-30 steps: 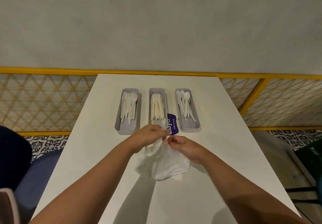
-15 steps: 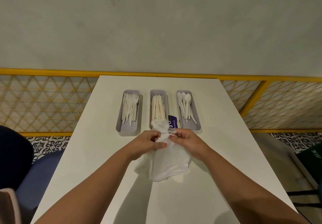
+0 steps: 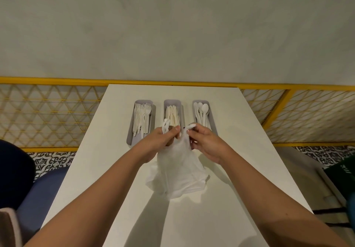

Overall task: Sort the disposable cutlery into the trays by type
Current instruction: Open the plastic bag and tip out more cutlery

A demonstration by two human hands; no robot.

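Note:
Three grey trays stand side by side at the far middle of the white table (image 3: 240, 123). The left tray (image 3: 130, 138) holds white forks, the middle tray (image 3: 172, 102) cream knives, the right tray (image 3: 211, 112) white spoons. In front of them sits a white plastic bag (image 3: 177, 177), its bottom resting on the table. My left hand (image 3: 160, 141) pinches the bag's left handle, and my right hand (image 3: 204, 142) pinches the right handle. The two handles are held a little apart. What is inside the bag is hidden.
A yellow railing with lattice mesh (image 3: 48, 112) runs behind the table and down the right side. A blue chair seat (image 3: 42, 194) stands at the left edge. Patterned floor tiles (image 3: 326, 154) and a dark green object (image 3: 343, 177) lie to the right.
Both hands have lifted the top of the bag and moved from bunching it together to holding its two handles apart. The purple label by the bag is now mostly hidden.

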